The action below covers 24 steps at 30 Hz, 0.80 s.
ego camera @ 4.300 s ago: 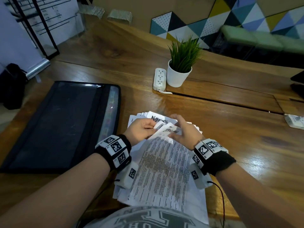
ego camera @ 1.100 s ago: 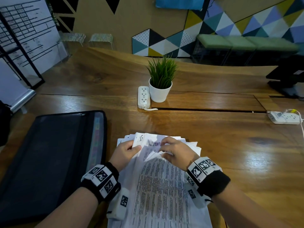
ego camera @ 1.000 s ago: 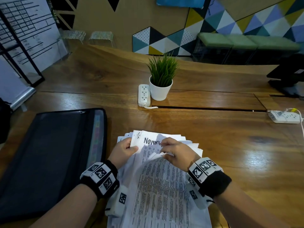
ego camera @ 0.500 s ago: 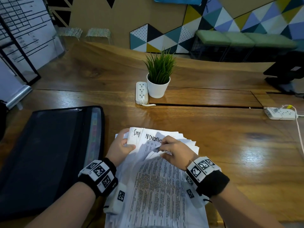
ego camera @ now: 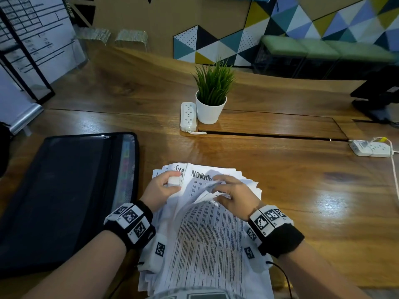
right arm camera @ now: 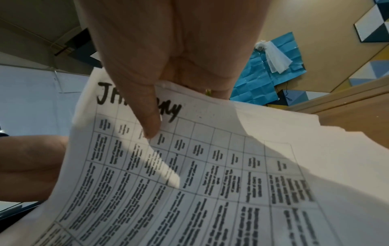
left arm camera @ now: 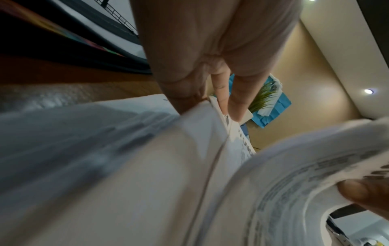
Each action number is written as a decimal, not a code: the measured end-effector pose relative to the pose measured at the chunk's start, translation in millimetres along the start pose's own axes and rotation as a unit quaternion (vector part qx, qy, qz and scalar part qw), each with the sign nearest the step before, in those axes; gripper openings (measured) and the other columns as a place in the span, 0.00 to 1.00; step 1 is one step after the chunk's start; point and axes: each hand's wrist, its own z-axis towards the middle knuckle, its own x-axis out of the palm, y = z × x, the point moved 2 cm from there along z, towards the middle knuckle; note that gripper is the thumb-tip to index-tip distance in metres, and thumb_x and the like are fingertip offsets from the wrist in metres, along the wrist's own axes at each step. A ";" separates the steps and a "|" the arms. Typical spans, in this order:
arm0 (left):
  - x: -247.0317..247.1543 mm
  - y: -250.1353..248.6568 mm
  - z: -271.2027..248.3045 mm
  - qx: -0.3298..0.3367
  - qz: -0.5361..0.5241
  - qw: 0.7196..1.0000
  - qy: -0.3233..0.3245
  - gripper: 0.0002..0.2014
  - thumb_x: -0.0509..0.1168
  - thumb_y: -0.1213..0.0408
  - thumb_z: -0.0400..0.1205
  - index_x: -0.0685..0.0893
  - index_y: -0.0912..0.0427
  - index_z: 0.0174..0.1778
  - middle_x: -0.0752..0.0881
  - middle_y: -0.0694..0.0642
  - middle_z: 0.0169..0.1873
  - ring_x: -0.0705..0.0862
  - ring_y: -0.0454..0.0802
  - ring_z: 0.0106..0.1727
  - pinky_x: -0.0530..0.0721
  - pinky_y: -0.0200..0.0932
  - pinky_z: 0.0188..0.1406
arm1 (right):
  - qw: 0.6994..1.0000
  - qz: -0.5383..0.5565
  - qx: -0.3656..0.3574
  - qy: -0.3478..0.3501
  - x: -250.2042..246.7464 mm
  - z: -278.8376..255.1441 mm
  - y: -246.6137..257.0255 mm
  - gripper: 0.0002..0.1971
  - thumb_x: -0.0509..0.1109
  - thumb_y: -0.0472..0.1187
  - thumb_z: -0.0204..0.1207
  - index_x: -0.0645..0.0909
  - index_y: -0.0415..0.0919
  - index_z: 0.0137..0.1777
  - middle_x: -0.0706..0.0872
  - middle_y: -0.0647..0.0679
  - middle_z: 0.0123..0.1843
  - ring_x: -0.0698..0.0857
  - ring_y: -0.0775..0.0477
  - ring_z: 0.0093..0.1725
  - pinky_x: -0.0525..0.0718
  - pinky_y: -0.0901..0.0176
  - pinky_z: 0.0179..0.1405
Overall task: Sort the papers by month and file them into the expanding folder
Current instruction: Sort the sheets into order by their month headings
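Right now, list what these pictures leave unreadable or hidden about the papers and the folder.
- Month on the sheet pinched by the right hand: the thumb covers the middle letters, right wrist view.
- Sheet under the left hand: only "Sep" shows, the November sheet overlaps the rest, head view.
- Printed text: too small or blurred, every view.
- Expanding folder pockets: hidden under its dark cover, tab labels too small, head view.

The wooden worktop (ego camera: 280,173) has a glossy brown surface with a long narrow slot across its middle. A black expanding folder (ego camera: 64,197) lies flat on its left side. A fanned stack of papers (ego camera: 207,244) sits at the near edge, just right of the folder. Farther back stand a white potted plant (ego camera: 210,98) and, touching it, a white power strip (ego camera: 188,116). A second power strip (ego camera: 370,148) lies at the right.
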 end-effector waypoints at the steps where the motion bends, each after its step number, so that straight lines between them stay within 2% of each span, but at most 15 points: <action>1: -0.6 0.3 -0.3 -0.002 -0.002 1.000 0.001 0.12 0.69 0.73 0.78 0.83 0.55 0.55 0.86 0.49 0.49 0.83 0.39 0.50 0.77 0.33 0.53 | 1.000 -0.004 0.004 -0.007 -0.1 2.3 -1.1 0.10 0.71 0.38 0.75 0.86 0.43 0.55 0.70 0.46 0.75 0.68 0.52 0.73 0.63 0.64 0.73; 2: -0.7 0.0 -0.5 -0.007 -0.005 1.000 -0.001 0.10 0.67 0.73 0.80 0.83 0.55 0.54 0.85 0.46 0.45 0.82 0.35 0.45 0.76 0.29 0.47 | 1.000 -0.011 0.012 -0.012 -0.9 5.0 -2.0 0.10 0.71 0.39 0.74 0.86 0.43 0.55 0.67 0.46 0.77 0.65 0.51 0.75 0.59 0.65 0.74; 3: -0.8 -0.4 -1.1 -0.013 -0.011 1.000 -0.005 0.08 0.64 0.72 0.82 0.84 0.56 0.53 0.84 0.44 0.46 0.81 0.33 0.45 0.75 0.27 0.45 | 1.000 -0.013 0.022 -0.013 -1.5 7.4 -2.2 0.10 0.71 0.39 0.74 0.86 0.42 0.55 0.67 0.45 0.77 0.65 0.50 0.75 0.59 0.63 0.75; 5: -1.6 -0.5 -2.4 -0.023 -0.021 0.999 -0.011 0.08 0.62 0.71 0.84 0.84 0.57 0.54 0.83 0.41 0.50 0.79 0.32 0.52 0.73 0.26 0.49 | 0.999 0.001 0.034 -0.010 -3.1 11.9 -0.6 0.12 0.70 0.38 0.75 0.85 0.39 0.57 0.76 0.43 0.69 0.75 0.47 0.67 0.71 0.55 0.71; 7: -3.0 -0.6 -3.8 -0.029 -0.016 0.999 -0.013 0.09 0.61 0.71 0.84 0.84 0.57 0.55 0.81 0.40 0.51 0.78 0.35 0.54 0.73 0.27 0.51 | 0.998 0.018 0.053 0.001 -4.0 14.1 2.7 0.14 0.69 0.37 0.76 0.82 0.42 0.61 0.83 0.45 0.59 0.81 0.48 0.55 0.79 0.52 0.59; 10: -3.7 -0.1 -4.6 -0.045 -0.022 0.999 -0.009 0.09 0.61 0.72 0.84 0.83 0.56 0.55 0.81 0.44 0.50 0.78 0.41 0.53 0.73 0.37 0.56 | 0.992 0.054 0.110 0.006 -3.2 13.7 2.7 0.15 0.69 0.37 0.76 0.75 0.48 0.62 0.85 0.44 0.58 0.83 0.47 0.58 0.82 0.52 0.57; 12: -4.3 0.1 -5.0 -0.043 -0.018 0.999 -0.009 0.10 0.61 0.73 0.84 0.82 0.56 0.56 0.81 0.46 0.52 0.78 0.42 0.54 0.72 0.37 0.57 | 0.985 0.095 0.143 -0.002 -3.9 12.7 1.1 0.17 0.68 0.35 0.76 0.71 0.48 0.62 0.85 0.43 0.57 0.83 0.49 0.58 0.82 0.56 0.55; 15: -4.4 0.9 -5.4 -0.041 -0.010 0.999 -0.009 0.12 0.61 0.75 0.83 0.82 0.56 0.56 0.81 0.48 0.55 0.78 0.37 0.52 0.73 0.31 0.51 | 0.979 0.138 0.149 -0.023 -6.9 13.6 0.0 0.22 0.68 0.31 0.75 0.67 0.48 0.65 0.84 0.48 0.53 0.84 0.53 0.43 0.82 0.63 0.44; 16: -4.4 0.9 -5.5 -0.042 -0.007 0.999 -0.008 0.13 0.61 0.76 0.82 0.81 0.55 0.57 0.81 0.49 0.55 0.78 0.38 0.51 0.74 0.31 0.50 | 0.978 0.147 0.145 -0.028 -8.1 14.0 0.3 0.24 0.68 0.29 0.75 0.66 0.48 0.66 0.83 0.49 0.53 0.84 0.53 0.41 0.83 0.63 0.44; 18: -4.3 0.9 -6.2 -0.044 -0.002 0.999 -0.003 0.15 0.62 0.76 0.81 0.81 0.53 0.57 0.81 0.52 0.56 0.79 0.45 0.51 0.76 0.39 0.51 | 0.977 0.156 0.141 -0.029 -9.4 14.4 0.3 0.25 0.67 0.27 0.74 0.66 0.48 0.67 0.80 0.52 0.56 0.84 0.51 0.45 0.84 0.60 0.49; 20: -4.3 -0.4 -7.2 -0.040 0.006 0.999 0.003 0.15 0.63 0.76 0.81 0.80 0.52 0.58 0.80 0.52 0.59 0.78 0.48 0.57 0.75 0.42 0.56 | 0.978 0.163 0.132 -0.022 -9.1 13.0 -1.0 0.21 0.67 0.28 0.74 0.69 0.49 0.61 0.76 0.53 0.60 0.83 0.52 0.53 0.85 0.63 0.50; 22: -4.8 -1.1 -7.8 -0.034 0.011 0.999 0.005 0.15 0.63 0.76 0.80 0.81 0.52 0.58 0.80 0.51 0.60 0.78 0.46 0.56 0.76 0.39 0.54 | 0.985 0.145 0.093 -0.029 -7.6 11.6 -3.2 0.13 0.70 0.29 0.73 0.75 0.46 0.51 0.75 0.50 0.64 0.80 0.53 0.58 0.80 0.76 0.52; 24: -4.9 -1.9 -8.0 -0.030 0.018 0.999 0.008 0.15 0.64 0.76 0.80 0.82 0.53 0.57 0.82 0.52 0.58 0.80 0.44 0.49 0.77 0.34 0.47 | 0.993 0.105 0.056 -0.029 -4.8 9.6 -6.4 0.09 0.73 0.28 0.70 0.81 0.44 0.42 0.73 0.46 0.68 0.77 0.51 0.61 0.70 0.88 0.50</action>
